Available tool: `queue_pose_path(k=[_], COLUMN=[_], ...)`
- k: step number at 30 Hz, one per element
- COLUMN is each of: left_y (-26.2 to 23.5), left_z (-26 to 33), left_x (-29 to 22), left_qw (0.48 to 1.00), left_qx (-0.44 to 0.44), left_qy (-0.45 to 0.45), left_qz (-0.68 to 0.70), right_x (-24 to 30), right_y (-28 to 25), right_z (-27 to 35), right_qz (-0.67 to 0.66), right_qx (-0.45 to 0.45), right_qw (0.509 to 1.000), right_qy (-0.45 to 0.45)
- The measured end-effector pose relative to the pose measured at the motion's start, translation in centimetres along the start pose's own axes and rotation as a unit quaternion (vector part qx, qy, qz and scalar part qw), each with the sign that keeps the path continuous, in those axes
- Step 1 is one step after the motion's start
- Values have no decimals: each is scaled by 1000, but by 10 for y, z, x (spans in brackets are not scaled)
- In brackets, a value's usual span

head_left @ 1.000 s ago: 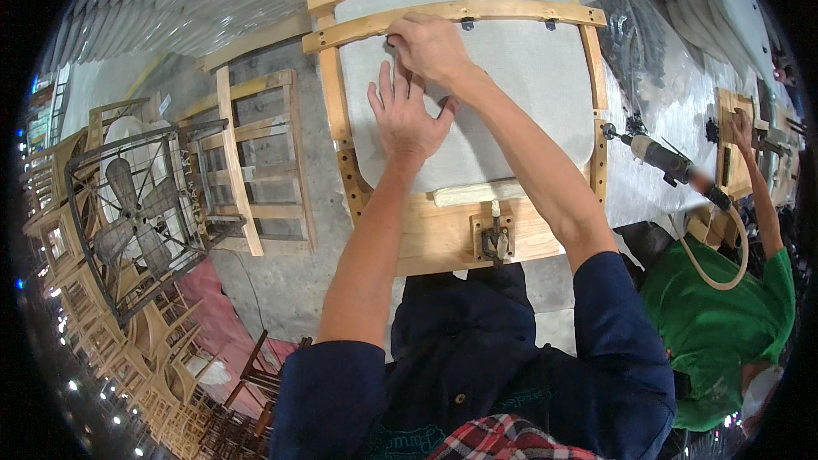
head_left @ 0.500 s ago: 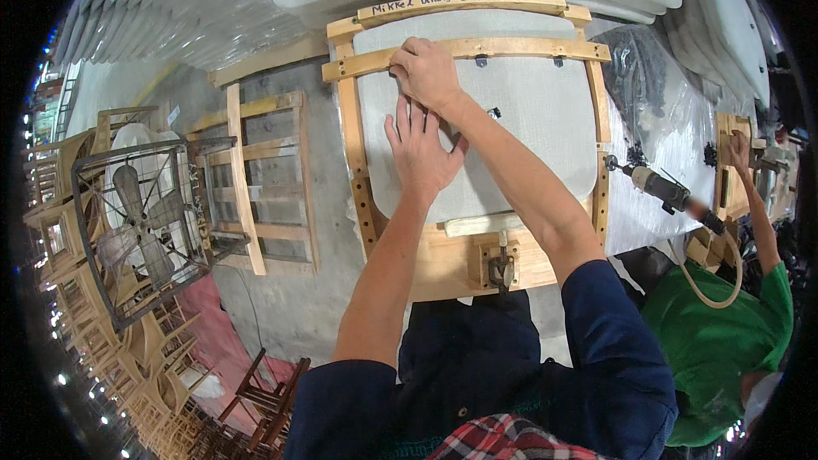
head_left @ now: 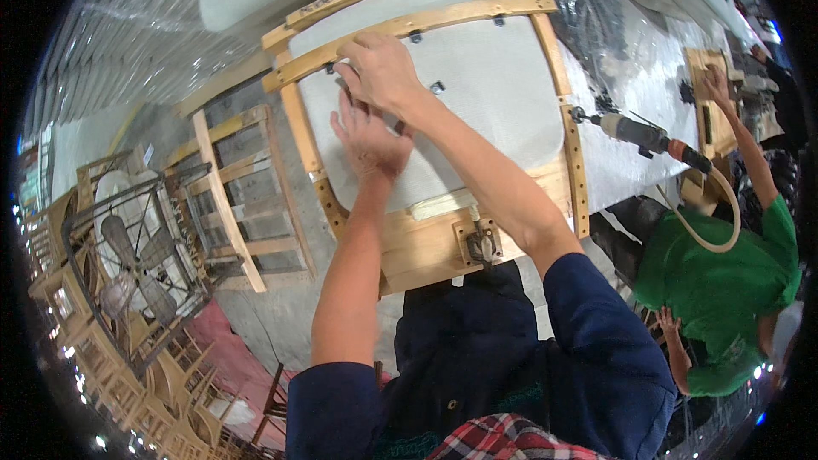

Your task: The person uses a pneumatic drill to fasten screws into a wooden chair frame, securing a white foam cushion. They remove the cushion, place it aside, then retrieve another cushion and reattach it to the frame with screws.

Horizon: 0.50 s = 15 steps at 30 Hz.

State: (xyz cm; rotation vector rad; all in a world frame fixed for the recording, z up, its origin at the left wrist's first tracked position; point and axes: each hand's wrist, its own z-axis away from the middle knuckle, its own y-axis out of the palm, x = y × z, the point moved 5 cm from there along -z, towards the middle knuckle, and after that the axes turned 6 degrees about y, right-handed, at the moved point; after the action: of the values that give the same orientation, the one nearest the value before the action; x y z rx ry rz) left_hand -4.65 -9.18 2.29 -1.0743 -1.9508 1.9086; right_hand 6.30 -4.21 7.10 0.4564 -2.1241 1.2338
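Note:
A pale fabric-covered seat panel (head_left: 486, 111) lies in a light wooden frame, with a wooden crossbar (head_left: 460, 15) over its far part. My left hand (head_left: 373, 143) rests on the panel, its fingers stretched out toward the bar. Just beyond it, my right hand (head_left: 381, 72) is at the bar's left part with fingers curled together; whatever they hold is hidden. Small black clips (head_left: 415, 37) sit along the bar's near edge, one of them beside my right fingertips. Another small black piece (head_left: 437, 87) lies on the panel, right of my right wrist.
A toggle clamp (head_left: 481, 244) with a pale padded bar is at the frame's near edge. Right of it lies a power tool (head_left: 635, 132) with a hose. A co-worker in green (head_left: 716, 298) is at the right. A pallet (head_left: 247, 187) and a caged fan (head_left: 136, 264) stand left.
The whole view has shifted and tilted, so the frame appears further left. My right fingers have moved along the bar toward its left clip; my left hand stays on the panel, fingers more bent.

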Motion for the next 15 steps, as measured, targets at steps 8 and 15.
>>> queue_pose_path(k=[8, 15], left_y=[13, 9], left_z=[3, -7], left_x=[4, -7], left_qw=[998, 998], left_qx=[-24, -27], left_qy=[19, 31], left_qz=[-54, -51], right_x=[-50, -81], right_y=[-67, -116], right_z=[87, 175], right_qz=[166, 23], right_qx=[64, 6], right_qw=[984, 987], right_qy=[-16, 161])
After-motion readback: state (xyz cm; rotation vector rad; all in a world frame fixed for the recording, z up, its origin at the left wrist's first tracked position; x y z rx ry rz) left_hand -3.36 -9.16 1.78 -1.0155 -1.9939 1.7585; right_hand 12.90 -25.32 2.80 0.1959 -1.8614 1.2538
